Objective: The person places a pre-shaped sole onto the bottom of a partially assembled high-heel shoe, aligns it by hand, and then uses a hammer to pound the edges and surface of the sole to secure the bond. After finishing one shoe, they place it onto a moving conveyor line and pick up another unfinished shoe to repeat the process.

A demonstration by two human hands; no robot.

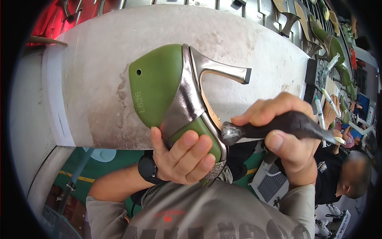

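A metallic bronze high-heeled shoe (187,105) on a green plastic last (157,79) lies on its side in front of me, its heel (227,71) pointing right. A glittery band (216,170) crosses its toe end, close to my body. My left hand (183,157) grips the shoe at the forepart, fingers bent over the green last; the thumb side rests against the metallic upper. In my right hand (292,153) is a dark hammer (296,123), held with fingers and thumb closed round it. Its worn, rounded face (230,133) is at the sole edge, seemingly touching it.
Beneath the shoe is a stained pale worktable (103,51). Beyond it runs a slatted metal conveyor (230,6) with heeled shoes and green lasts (322,36). Syringes (319,111) stand at the right, near a co-worker in black (330,175). Red light glows upper left.
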